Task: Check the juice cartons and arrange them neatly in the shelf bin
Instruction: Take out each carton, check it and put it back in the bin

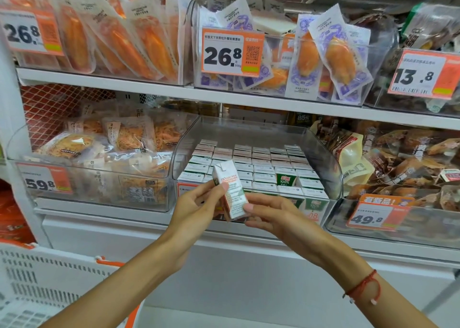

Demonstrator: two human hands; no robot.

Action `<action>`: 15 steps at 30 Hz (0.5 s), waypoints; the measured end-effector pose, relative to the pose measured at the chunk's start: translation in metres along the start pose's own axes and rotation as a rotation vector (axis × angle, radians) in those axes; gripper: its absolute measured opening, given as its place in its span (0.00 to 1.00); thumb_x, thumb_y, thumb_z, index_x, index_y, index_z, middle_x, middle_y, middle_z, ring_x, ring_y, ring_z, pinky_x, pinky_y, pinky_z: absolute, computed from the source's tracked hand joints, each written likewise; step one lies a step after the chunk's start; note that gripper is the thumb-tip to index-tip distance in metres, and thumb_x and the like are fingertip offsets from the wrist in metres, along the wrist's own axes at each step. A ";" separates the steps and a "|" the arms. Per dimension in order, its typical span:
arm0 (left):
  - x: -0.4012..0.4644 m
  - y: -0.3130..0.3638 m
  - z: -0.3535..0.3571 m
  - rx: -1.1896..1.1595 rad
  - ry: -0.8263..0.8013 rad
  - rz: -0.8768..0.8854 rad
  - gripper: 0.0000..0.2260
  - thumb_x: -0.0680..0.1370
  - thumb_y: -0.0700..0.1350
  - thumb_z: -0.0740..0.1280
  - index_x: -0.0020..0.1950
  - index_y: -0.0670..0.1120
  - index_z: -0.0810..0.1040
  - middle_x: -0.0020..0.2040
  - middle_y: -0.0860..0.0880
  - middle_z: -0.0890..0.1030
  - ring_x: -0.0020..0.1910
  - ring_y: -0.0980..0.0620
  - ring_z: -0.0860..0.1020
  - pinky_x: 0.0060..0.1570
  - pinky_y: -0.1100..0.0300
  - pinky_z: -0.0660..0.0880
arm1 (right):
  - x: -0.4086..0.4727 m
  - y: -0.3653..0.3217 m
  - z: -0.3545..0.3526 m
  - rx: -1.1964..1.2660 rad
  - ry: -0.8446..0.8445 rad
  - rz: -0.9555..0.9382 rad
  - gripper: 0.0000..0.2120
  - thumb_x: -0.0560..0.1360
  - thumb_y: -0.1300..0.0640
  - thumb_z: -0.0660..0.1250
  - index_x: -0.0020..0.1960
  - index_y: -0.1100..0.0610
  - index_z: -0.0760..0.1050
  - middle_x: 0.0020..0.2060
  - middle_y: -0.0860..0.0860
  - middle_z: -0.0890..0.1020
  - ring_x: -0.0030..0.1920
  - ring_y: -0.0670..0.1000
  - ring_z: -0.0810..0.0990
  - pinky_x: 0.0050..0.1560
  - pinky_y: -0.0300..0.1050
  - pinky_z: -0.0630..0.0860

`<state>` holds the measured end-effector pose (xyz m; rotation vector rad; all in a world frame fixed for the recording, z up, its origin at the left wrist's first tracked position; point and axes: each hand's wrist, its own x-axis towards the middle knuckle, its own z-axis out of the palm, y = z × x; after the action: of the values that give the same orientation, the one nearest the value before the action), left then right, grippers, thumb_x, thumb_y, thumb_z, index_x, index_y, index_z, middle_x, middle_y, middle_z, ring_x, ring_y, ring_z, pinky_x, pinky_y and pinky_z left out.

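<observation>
Nearest the viewer, a white slotted basket (37, 285) with an orange handle sits low and well to the left of the juice carton (230, 191), which is the thing to steer by. That carton is held up in the air just in front of the clear shelf bin (331, 163), tilted slightly with its folded top leaning left. The left hand (199, 210) grips it from the left, thumb curled onto the printed face; the right hand (271, 215), with a red cord at its wrist, pinches the lower right edge between thumb and fingers. So both hands are closed on the one carton, apparently turning it for inspection. It looks small and light, a stiff waxed box with flat faces that could dent if squeezed, so holding it across two opposite flat sides seems safest. Behind the carton, the packed cartons (258, 168) stand upright in tidy rows filling the bin. Above and beyond it, a price tag (232, 51) hangs on the upper shelf.
</observation>
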<state>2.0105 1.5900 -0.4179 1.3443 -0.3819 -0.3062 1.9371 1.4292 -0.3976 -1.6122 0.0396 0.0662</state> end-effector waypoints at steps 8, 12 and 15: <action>-0.004 0.002 -0.003 -0.031 -0.075 0.043 0.11 0.75 0.51 0.68 0.56 0.55 0.81 0.50 0.55 0.86 0.50 0.59 0.83 0.44 0.70 0.78 | 0.003 0.004 0.001 -0.170 0.266 -0.080 0.19 0.68 0.57 0.78 0.58 0.49 0.81 0.45 0.44 0.85 0.45 0.41 0.83 0.49 0.36 0.80; -0.004 -0.003 -0.001 -0.035 -0.016 0.038 0.08 0.73 0.48 0.72 0.51 0.56 0.82 0.48 0.55 0.86 0.48 0.57 0.84 0.40 0.69 0.78 | 0.004 0.008 0.009 -0.484 0.451 -0.168 0.28 0.63 0.54 0.80 0.61 0.49 0.76 0.44 0.44 0.80 0.39 0.34 0.78 0.37 0.28 0.74; -0.003 -0.003 0.000 -0.033 0.029 0.036 0.07 0.73 0.46 0.74 0.48 0.55 0.82 0.45 0.55 0.86 0.45 0.57 0.85 0.38 0.69 0.78 | 0.004 0.010 0.012 -0.567 0.446 -0.227 0.27 0.61 0.49 0.81 0.57 0.45 0.74 0.46 0.45 0.78 0.41 0.36 0.77 0.38 0.29 0.75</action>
<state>2.0078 1.5903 -0.4215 1.3065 -0.3755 -0.2619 1.9403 1.4410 -0.4082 -2.1592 0.1956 -0.4992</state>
